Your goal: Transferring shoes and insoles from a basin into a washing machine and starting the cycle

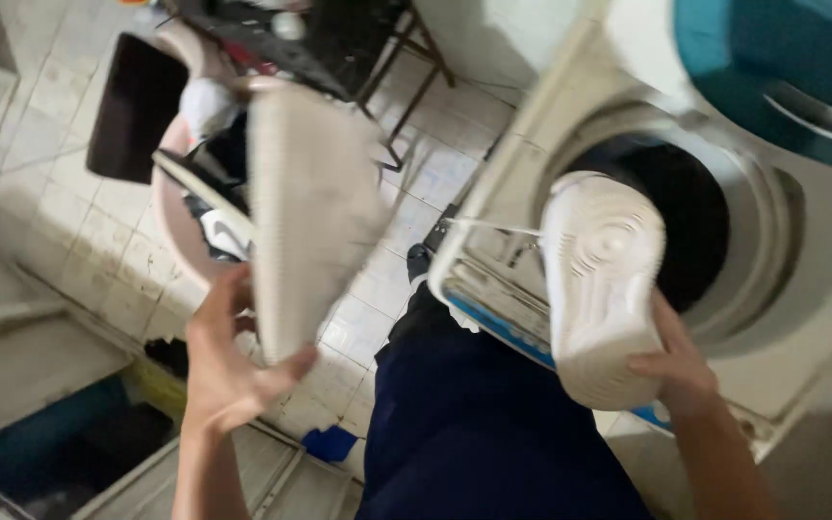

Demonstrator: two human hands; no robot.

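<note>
My right hand (681,371) grips a white sneaker (601,279) sole-up at the washing machine drum (686,212); my left hand (223,356) grips its blurred mate (305,212). I'd keep the laces clear of the rim.

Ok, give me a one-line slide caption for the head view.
Left hand and right hand each hold a white shoe, sole up, beside an open top-loading washing machine.

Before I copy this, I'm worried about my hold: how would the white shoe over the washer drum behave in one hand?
The white shoe probably stays stiff: its moulded sole keeps its shape while the right hand grips only the heel end. It seems light, since one hand carries it. The loose lace trailing sideways could snag on the washing machine rim.
</note>
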